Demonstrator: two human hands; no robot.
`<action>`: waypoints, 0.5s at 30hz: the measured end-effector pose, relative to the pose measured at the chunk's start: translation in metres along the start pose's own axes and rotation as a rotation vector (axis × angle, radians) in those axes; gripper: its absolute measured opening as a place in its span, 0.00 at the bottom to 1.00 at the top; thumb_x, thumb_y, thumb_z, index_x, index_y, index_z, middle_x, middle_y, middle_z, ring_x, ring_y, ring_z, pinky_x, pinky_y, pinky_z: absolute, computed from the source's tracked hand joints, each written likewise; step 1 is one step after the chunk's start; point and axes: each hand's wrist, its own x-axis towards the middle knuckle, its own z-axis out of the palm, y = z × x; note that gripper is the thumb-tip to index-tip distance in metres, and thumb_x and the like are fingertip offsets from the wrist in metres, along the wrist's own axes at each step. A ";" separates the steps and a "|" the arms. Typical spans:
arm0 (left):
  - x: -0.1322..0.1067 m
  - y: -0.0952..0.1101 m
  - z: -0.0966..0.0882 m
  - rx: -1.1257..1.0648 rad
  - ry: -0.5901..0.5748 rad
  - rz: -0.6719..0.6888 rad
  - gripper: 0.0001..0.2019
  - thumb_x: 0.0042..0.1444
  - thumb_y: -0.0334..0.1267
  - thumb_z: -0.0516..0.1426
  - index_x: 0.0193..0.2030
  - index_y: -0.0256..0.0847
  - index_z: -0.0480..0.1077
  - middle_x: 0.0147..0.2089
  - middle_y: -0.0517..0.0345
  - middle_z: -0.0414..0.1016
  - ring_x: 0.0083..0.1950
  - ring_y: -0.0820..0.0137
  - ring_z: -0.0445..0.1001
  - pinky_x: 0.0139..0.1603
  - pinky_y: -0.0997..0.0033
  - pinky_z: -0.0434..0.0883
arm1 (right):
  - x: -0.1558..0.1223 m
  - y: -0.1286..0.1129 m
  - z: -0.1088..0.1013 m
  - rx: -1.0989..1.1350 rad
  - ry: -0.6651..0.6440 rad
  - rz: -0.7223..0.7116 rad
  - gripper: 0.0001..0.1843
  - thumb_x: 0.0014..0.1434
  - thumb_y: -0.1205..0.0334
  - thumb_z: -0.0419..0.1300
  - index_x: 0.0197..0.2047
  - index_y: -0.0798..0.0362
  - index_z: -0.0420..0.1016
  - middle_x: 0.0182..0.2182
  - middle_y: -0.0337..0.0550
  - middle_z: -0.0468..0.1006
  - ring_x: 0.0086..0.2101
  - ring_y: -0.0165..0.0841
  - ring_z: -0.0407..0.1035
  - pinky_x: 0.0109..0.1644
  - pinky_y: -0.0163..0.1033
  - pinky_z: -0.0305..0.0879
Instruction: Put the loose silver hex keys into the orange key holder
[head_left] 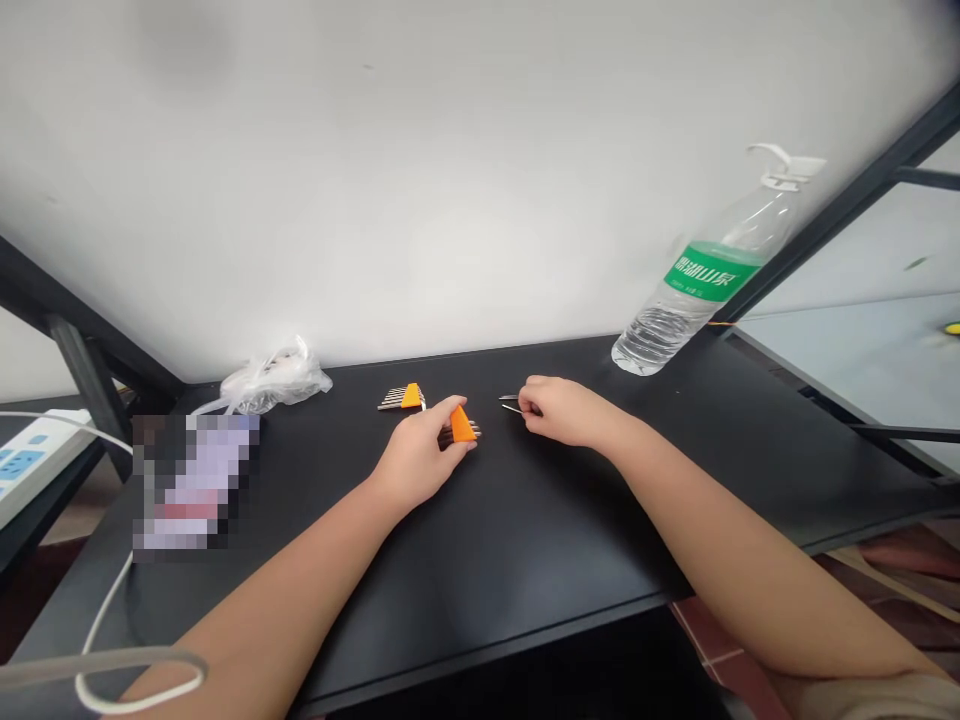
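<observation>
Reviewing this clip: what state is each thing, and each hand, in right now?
left hand: fingers closed on the orange hex key set, low over the table
right hand: fingers pinching the loose hex key
second hex key set: lying flat, untouched
water bottle: standing, water low
plastic bag: crumpled, lying at the back
</observation>
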 end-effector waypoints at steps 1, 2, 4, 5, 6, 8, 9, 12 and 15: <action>0.000 0.000 0.000 0.000 -0.002 0.004 0.27 0.61 0.39 0.62 0.67 0.51 0.66 0.51 0.61 0.82 0.51 0.65 0.81 0.57 0.64 0.77 | -0.001 -0.003 -0.001 -0.007 -0.016 0.006 0.03 0.59 0.67 0.61 0.32 0.52 0.73 0.36 0.42 0.74 0.30 0.30 0.66 0.33 0.37 0.57; 0.000 0.000 0.000 0.003 -0.004 0.011 0.27 0.61 0.39 0.62 0.67 0.51 0.66 0.50 0.60 0.82 0.50 0.64 0.81 0.57 0.63 0.77 | -0.002 -0.007 -0.002 -0.008 -0.019 0.003 0.03 0.57 0.67 0.61 0.32 0.52 0.72 0.35 0.42 0.74 0.29 0.30 0.65 0.32 0.37 0.56; 0.000 0.000 -0.001 0.014 -0.004 0.027 0.26 0.61 0.39 0.62 0.66 0.49 0.67 0.49 0.59 0.82 0.49 0.63 0.82 0.55 0.62 0.77 | -0.003 -0.014 -0.004 0.039 -0.001 -0.042 0.04 0.56 0.68 0.62 0.31 0.52 0.71 0.33 0.41 0.74 0.29 0.30 0.65 0.32 0.37 0.55; 0.000 0.000 -0.001 0.020 -0.003 0.033 0.26 0.60 0.40 0.62 0.65 0.49 0.67 0.48 0.59 0.82 0.48 0.63 0.82 0.54 0.62 0.77 | -0.004 -0.018 -0.005 0.090 0.012 -0.078 0.04 0.56 0.68 0.61 0.32 0.52 0.70 0.33 0.40 0.74 0.29 0.30 0.65 0.32 0.36 0.55; 0.000 0.000 -0.001 0.026 -0.002 0.040 0.25 0.60 0.40 0.62 0.64 0.48 0.68 0.47 0.59 0.82 0.47 0.63 0.82 0.53 0.62 0.78 | -0.004 -0.023 -0.006 0.153 0.025 -0.115 0.03 0.56 0.68 0.61 0.33 0.51 0.70 0.32 0.39 0.74 0.29 0.30 0.65 0.33 0.36 0.56; 0.000 0.000 -0.001 0.029 -0.002 0.056 0.24 0.60 0.40 0.62 0.63 0.48 0.69 0.45 0.60 0.82 0.44 0.64 0.81 0.51 0.63 0.78 | -0.004 -0.031 -0.007 0.277 0.056 -0.179 0.03 0.58 0.69 0.59 0.35 0.51 0.71 0.31 0.37 0.74 0.28 0.29 0.64 0.33 0.35 0.57; 0.000 0.000 -0.001 0.032 -0.004 0.066 0.23 0.60 0.40 0.62 0.62 0.48 0.69 0.44 0.60 0.81 0.43 0.64 0.81 0.50 0.63 0.78 | -0.004 -0.034 -0.007 0.322 0.079 -0.204 0.04 0.59 0.69 0.58 0.36 0.51 0.71 0.31 0.37 0.74 0.28 0.29 0.64 0.33 0.35 0.57; -0.001 0.000 0.000 0.065 -0.006 0.084 0.23 0.60 0.41 0.62 0.62 0.47 0.69 0.42 0.59 0.81 0.41 0.65 0.80 0.47 0.65 0.77 | -0.005 -0.042 -0.007 0.379 0.159 -0.269 0.04 0.61 0.68 0.57 0.37 0.51 0.72 0.32 0.39 0.73 0.30 0.30 0.64 0.35 0.36 0.59; -0.001 -0.001 0.001 0.102 -0.006 0.083 0.24 0.60 0.42 0.62 0.62 0.46 0.69 0.42 0.58 0.80 0.42 0.64 0.80 0.47 0.65 0.77 | -0.005 -0.044 -0.007 0.396 0.193 -0.325 0.06 0.65 0.67 0.56 0.38 0.51 0.74 0.35 0.42 0.73 0.33 0.32 0.66 0.37 0.37 0.61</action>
